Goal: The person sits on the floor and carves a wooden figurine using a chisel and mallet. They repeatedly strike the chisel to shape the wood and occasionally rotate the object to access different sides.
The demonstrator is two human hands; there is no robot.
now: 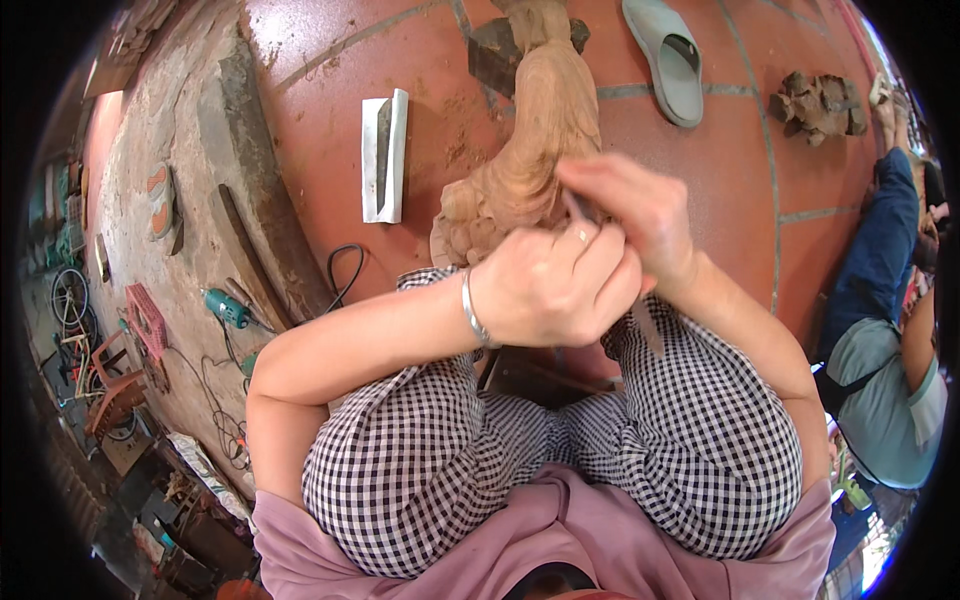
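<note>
A carved brown wooden figure with draped folds lies in front of me, its rounded, knobbly end close to my knees. My left hand, a silver bangle at its wrist, is closed round a thin grey-brown strip-like tool. One end of that tool shows near the carving, the other above my right knee; its exact kind is unclear. My right hand, slightly blurred, curls over the same tool against the left fist. Its forefinger reaches to the carving's side. Part of the tool is hidden by both hands.
A dark block lies under the figure. White folded paper with a dark bar is on the tiles to the left, beside a stone slab and a green power tool. A grey slipper and wood chunks lie right; another person sits there.
</note>
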